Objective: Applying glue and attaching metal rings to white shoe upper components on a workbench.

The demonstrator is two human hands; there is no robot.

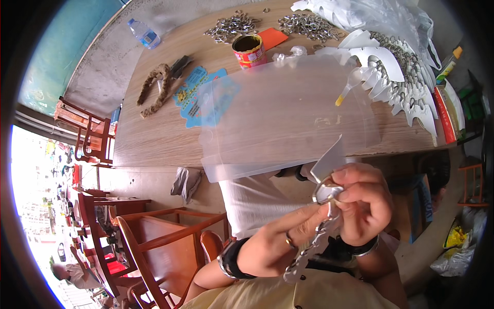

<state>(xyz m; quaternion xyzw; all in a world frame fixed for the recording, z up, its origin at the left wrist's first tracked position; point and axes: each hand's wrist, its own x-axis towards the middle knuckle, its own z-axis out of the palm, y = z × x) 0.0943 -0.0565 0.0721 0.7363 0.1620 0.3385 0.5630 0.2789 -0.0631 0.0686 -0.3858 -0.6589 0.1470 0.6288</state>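
Over my lap, in front of the table's near edge, I hold a white card strip (330, 158) with several silver metal rings along its notched edge. My left hand (275, 239) is closed on the lower part of the strip, its fingers reaching up to the right fingertips. The thumb and fingers of my right hand (366, 198) pinch a silver ring (318, 193) against the card; the fingers partly cover where ring and card meet. A translucent plastic sheet (288, 113) lies on the table just beyond, with a yellow-tipped clear plastic applicator (349, 87) on its right part.
Loose metal rings lie in a left pile (232, 27) and a right pile (310, 27). White cards with rings (414, 95) are stacked at the right. A red can (249, 58), pliers with wrapped handles (154, 85), blue card (191, 116) and water bottle (144, 34) stand or lie around.
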